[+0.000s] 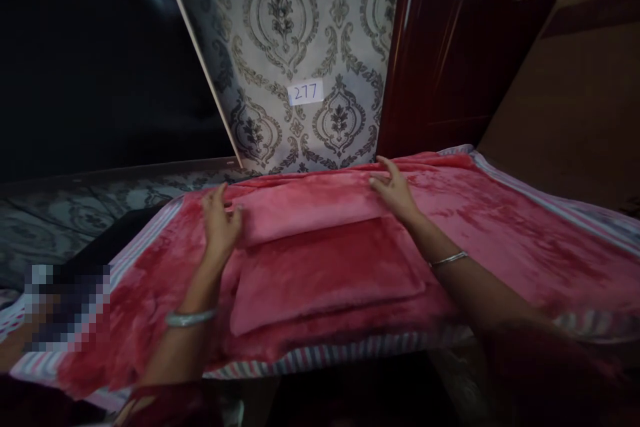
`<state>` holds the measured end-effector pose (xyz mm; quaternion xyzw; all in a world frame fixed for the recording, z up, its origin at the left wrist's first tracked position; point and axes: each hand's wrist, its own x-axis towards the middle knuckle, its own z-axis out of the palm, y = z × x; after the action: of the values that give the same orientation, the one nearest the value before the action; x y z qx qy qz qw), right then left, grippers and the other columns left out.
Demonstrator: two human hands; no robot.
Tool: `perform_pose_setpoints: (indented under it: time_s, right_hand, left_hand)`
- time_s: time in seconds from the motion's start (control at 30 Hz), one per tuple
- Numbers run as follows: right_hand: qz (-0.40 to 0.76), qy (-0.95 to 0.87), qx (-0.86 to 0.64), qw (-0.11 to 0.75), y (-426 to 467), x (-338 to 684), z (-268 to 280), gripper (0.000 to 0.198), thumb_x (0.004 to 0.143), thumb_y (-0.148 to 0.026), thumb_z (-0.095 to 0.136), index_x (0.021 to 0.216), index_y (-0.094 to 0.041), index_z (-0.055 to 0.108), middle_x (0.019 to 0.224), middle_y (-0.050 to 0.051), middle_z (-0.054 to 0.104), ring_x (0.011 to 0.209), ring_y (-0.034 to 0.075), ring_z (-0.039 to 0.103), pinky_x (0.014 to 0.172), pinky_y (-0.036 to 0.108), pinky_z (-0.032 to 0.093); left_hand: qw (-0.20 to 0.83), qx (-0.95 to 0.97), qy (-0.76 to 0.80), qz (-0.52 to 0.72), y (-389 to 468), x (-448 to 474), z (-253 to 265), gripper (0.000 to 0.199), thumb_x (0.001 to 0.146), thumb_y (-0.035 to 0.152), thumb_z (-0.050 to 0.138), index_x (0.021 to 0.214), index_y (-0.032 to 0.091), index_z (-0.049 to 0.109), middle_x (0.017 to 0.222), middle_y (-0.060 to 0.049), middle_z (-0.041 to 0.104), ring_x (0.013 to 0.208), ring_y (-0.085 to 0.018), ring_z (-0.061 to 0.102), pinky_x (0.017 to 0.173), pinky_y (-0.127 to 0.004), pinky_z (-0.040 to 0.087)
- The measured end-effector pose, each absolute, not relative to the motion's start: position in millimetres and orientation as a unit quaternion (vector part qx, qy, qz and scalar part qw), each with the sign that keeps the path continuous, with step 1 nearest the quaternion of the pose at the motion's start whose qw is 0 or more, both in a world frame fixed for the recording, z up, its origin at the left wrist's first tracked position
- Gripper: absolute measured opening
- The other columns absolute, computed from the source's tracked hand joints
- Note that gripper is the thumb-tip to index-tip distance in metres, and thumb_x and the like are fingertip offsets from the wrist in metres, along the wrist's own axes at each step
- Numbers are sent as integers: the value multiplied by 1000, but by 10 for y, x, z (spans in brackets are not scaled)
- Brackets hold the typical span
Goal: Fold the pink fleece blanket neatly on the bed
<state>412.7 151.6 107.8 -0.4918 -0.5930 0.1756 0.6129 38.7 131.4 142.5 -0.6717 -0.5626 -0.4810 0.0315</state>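
The cloth (330,267) lies between the two hands, its long axis running left to right, one end by each hand. The left hand (221,220) is just beside its left end, thumb towards the pale flap (305,210); the right hand (395,188) is at the flap's far right corner. Neither hand is clearly nearer. Both are partly open, thumbs apart from the fingers; I see no firm hold in either, and cannot tell whether the fingertips touch the pile.

The cloth is soft, plush and pink-red, roughly rectangular, with rounded edges. The flap is a long, light pink band across its far side, over a deeper red face. Under it the blanket (465,213) spreads wide, mottled red and pink, fleecy, edged with a striped border (345,350) in pale and grey-blue bands. Beyond stands patterned wallpaper (280,7) with a flat white label (305,91) reading 277, beside glossy, dark red wood (445,47)
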Motion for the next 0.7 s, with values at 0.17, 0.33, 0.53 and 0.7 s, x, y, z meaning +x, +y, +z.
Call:
perform_pose_setpoints:
  time_s: [0.17,0.33,0.53,0.7]
  right_hand:
    - [-45,-780,-547,301,1357,3766,618,57,94,-35,52,149,-22,48,157,13,40,147,37,29,118,64,19]
    - [-61,-789,-564,236,1316,3778,342,62,95,-39,54,153,-24,41,159,10,37,148,32,28,118,60,22]
    - [9,-791,-527,310,1279,4009,334,57,93,-32,51,149,-25,47,155,10,45,145,30,37,116,58,27]
    - [72,-650,-580,485,658,4370,58,50,91,-40,53,136,-20,61,137,14,62,126,30,57,108,51,42]
  left_hand:
    - [90,-849,-462,-241,1226,728,961,54,92,28,57,144,17,49,154,-18,44,144,-42,35,115,-64,29]
    - [86,-856,-481,-171,1193,737,647,56,97,25,48,150,11,41,159,-18,37,148,-40,27,118,-63,24]
    - [-2,-847,-466,-255,1123,444,660,48,91,29,52,137,15,57,147,-16,54,138,-31,48,114,-53,37]
    - [-43,-720,-566,-400,558,148,464,38,86,50,51,96,20,72,101,-11,74,97,-27,68,91,-42,53]
